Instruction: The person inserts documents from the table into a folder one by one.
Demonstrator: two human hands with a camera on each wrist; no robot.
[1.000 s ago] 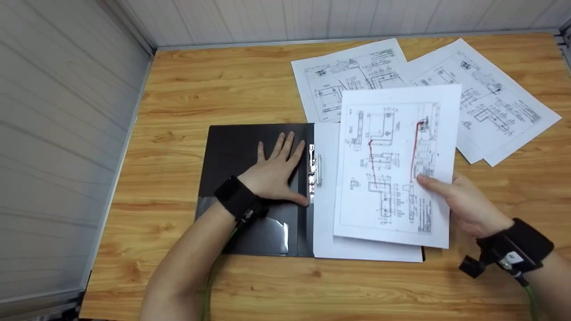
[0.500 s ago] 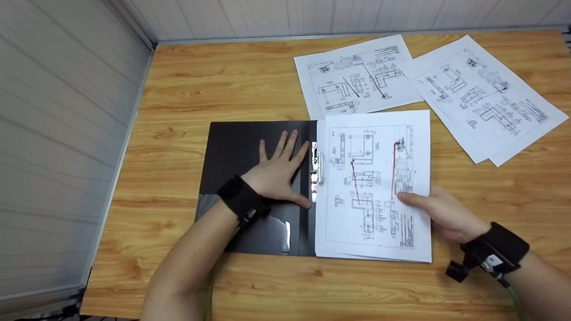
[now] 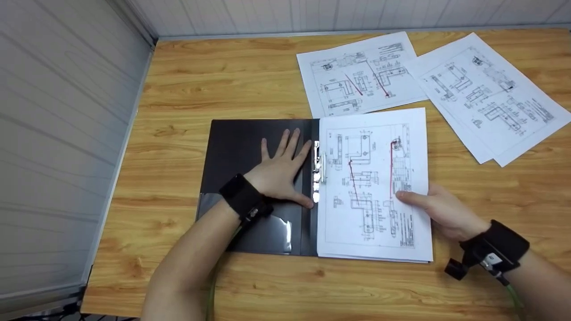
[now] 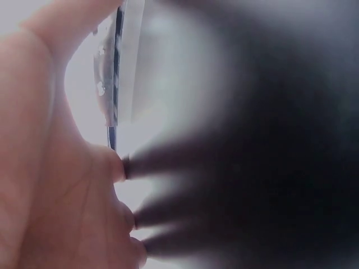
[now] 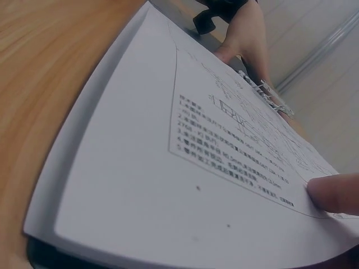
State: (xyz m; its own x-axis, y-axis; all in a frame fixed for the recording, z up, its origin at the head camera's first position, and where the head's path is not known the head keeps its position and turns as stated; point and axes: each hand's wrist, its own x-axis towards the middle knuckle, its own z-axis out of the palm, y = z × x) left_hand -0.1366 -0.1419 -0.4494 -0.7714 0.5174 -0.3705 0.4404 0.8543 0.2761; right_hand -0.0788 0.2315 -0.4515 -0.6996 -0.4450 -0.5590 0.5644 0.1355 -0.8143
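Note:
A black folder (image 3: 250, 138) lies opened flat on the table. My left hand (image 3: 281, 176) presses on its left cover with fingers spread, thumb beside the metal clip (image 3: 317, 171) at the spine. A printed drawing sheet (image 3: 379, 178) with red lines lies over the white paper on the folder's right side, its left edge close to the clip. My right hand (image 3: 441, 209) pinches the sheet's right edge, thumb on top and the other fingers hidden beneath. In the right wrist view the thumb (image 5: 336, 193) rests on the sheet (image 5: 129, 185), whose near edge stands slightly raised.
Further drawing sheets lie behind the folder: one with red lines (image 3: 357, 80), and an overlapping pair (image 3: 490, 98) to its right. The wooden table (image 3: 169, 156) meets a pale wall panel on the left (image 3: 67, 133) and another at the back (image 3: 312, 15).
The right hand has brought the drawing sheet left and down onto the folder's right side, then nudged it slightly closer to the clip. The left hand has stayed on the cover.

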